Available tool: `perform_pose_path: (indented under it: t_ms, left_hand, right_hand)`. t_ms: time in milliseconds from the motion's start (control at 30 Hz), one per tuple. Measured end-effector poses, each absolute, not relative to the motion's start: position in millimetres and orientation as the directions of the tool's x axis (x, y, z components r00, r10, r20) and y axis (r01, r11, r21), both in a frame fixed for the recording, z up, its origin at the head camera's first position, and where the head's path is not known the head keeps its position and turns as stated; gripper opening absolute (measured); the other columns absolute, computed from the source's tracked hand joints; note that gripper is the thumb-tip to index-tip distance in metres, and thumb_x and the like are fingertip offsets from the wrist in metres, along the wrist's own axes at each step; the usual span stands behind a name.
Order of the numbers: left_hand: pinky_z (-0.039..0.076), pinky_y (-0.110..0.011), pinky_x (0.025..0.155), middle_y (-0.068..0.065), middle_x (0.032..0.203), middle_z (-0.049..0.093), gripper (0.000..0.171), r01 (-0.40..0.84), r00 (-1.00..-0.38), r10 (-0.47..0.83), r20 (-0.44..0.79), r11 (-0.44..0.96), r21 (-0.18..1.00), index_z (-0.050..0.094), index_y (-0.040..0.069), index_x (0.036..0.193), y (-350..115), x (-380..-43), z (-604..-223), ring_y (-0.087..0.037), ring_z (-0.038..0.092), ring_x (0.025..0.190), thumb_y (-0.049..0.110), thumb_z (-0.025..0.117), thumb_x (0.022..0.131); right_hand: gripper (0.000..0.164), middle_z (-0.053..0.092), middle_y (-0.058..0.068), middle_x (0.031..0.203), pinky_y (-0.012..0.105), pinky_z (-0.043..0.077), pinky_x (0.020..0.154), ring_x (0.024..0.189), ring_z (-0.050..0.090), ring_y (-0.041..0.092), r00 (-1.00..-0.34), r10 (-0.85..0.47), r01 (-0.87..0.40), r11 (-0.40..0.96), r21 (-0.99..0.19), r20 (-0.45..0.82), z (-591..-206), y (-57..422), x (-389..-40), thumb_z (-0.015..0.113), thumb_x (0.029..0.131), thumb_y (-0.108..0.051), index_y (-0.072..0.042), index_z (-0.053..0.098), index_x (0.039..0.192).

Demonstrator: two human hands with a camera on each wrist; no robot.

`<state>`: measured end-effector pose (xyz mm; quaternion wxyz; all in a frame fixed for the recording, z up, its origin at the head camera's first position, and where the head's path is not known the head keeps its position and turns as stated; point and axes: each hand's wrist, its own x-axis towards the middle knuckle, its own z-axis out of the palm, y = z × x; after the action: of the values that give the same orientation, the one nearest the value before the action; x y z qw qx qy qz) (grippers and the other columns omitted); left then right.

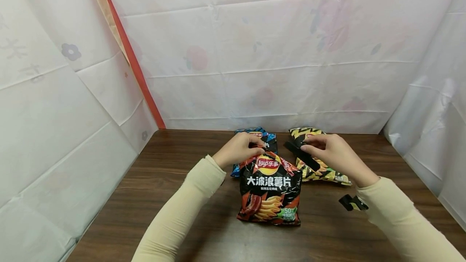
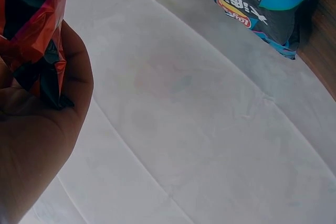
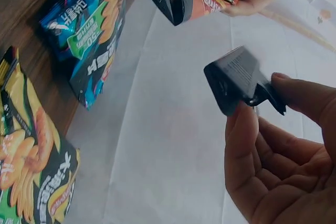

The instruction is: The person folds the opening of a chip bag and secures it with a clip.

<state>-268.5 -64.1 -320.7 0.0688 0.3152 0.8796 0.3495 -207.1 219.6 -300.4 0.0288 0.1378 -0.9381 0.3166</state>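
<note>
My left hand pinches the gathered top of a red-and-black Lay's potato chip bag, which hangs upright in front of me. In the left wrist view the bag's crumpled top sits between thumb and fingers. My right hand holds a long black clip between thumb and fingertips, to the right of the bag and apart from it. The right wrist view shows the clip edge-on, with a ridged face.
Behind the held bag lies a blue chip bag, partly hidden. A yellow-and-black chip bag lies behind the right hand. Near the right wrist is a small dark wrapper scrap. White cloth walls the brown table.
</note>
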Motion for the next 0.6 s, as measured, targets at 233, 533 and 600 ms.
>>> perform_pose_path:
  t_ms: [233,533,600]
  left_hand:
    - [0.033,-0.023,0.048,-0.002,0.074,0.069,0.021,0.501,-0.79,0.606,0.092,0.552,0.667,0.073,0.01,0.113,-64.8,-268.0,-320.1,-0.008,0.032,0.042,0.02,0.064,0.096]
    - [0.034,-0.023,0.049,-0.003,0.087,0.073,0.02,0.506,-0.789,0.607,0.095,0.554,0.661,0.073,0.011,0.112,-65.5,-268.5,-320.3,-0.008,0.032,0.042,0.02,0.064,0.096]
    - [0.034,-0.023,0.049,-0.001,0.088,0.073,0.02,0.505,-0.791,0.605,0.096,0.555,0.661,0.073,0.011,0.112,-65.4,-268.5,-320.5,-0.008,0.033,0.042,0.02,0.064,0.096]
  right_hand:
    - [0.043,0.072,0.006,0.104,0.033,0.048,0.069,0.077,0.062,0.013,-0.943,-0.289,-0.332,0.761,-0.558,0.166,-301.6,205.4,-214.7,0.063,0.095,-0.042,-0.008,0.068,0.121]
    - [0.032,0.072,0.006,0.1,0.038,0.053,0.076,0.086,0.066,0.014,-0.926,-0.325,-0.376,0.729,-0.572,0.194,-304.0,194.6,-221.2,0.068,0.093,-0.033,-0.008,0.071,0.114]
    - [0.034,0.071,0.006,0.101,0.038,0.054,0.076,0.087,0.066,0.015,-0.926,-0.328,-0.373,0.726,-0.577,0.185,-304.1,193.5,-221.8,0.068,0.093,-0.033,-0.007,0.071,0.115]
